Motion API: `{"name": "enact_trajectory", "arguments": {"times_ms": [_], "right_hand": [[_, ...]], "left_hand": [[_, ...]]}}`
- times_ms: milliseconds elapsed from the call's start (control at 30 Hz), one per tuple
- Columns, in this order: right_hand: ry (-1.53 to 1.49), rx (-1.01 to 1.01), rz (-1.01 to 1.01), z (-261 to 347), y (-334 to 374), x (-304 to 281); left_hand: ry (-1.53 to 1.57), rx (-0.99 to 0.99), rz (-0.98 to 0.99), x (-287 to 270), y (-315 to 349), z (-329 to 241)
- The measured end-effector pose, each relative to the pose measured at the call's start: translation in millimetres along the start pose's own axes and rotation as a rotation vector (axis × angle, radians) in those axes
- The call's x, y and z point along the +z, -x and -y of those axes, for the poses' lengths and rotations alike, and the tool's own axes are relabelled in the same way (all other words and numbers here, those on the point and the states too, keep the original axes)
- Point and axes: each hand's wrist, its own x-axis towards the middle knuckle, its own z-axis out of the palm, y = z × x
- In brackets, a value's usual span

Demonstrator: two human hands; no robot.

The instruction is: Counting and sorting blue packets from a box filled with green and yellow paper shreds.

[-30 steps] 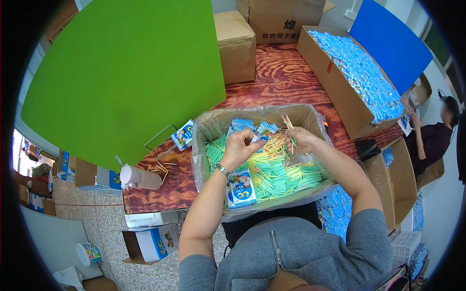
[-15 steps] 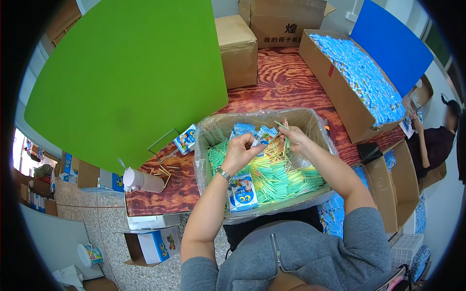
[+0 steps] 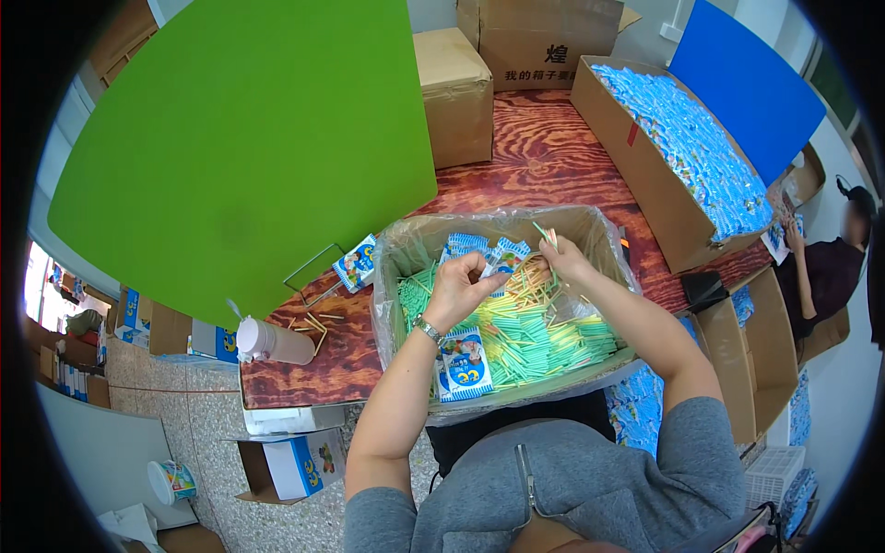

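Note:
Over a plastic-lined box [image 3: 633,276] full of thin green, yellow and orange sticks [image 3: 530,343], both my hands are at work. My left hand [image 3: 458,293] pinches a small blue-and-white packet [image 3: 510,257] between thumb and fingers. Close to its right, my right hand [image 3: 570,264] is closed around several thin sticks [image 3: 548,237], whose ends poke up past the fingertips. Another packet [image 3: 464,246] lies behind my left hand at the box's far side. A blue-and-white packet with a cartoon print [image 3: 464,367] rests on the sticks by my left wrist.
Left of the box are a packet [image 3: 356,264] by a wire stand, loose sticks and a pink bottle [image 3: 275,342]. A large green board [image 3: 240,157] rises behind. At far right, a long carton [image 3: 636,152] holds many blue packets, and a person [image 3: 825,267] works beyond it.
My right hand has shifted slightly, and the sticks in it now point more upward. My left hand keeps its hold on the packet in nearly the same place.

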Motion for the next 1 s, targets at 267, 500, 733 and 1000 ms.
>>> {"name": "enact_trajectory", "arguments": {"times_ms": [267, 500, 733, 1000], "right_hand": [[-0.729, 0.164, 0.184, 13.8, -11.0, 6.3], [-0.827, 0.245, 0.159, 13.0, -4.9, 9.1], [-0.618, 0.174, 0.237, -3.4, -15.4, 14.4], [-0.562, 0.316, 0.225, 15.3, -6.6, 5.3]], "left_hand": [[-0.019, 0.005, 0.009, 2.5, -1.3, 7.4], [-0.042, 0.032, -0.005, -2.1, 0.0, 0.7], [-0.040, 0.033, -0.006, -1.8, -1.1, -4.1], [-0.028, 0.000, -0.022, 0.1, -0.2, 1.6]]}}
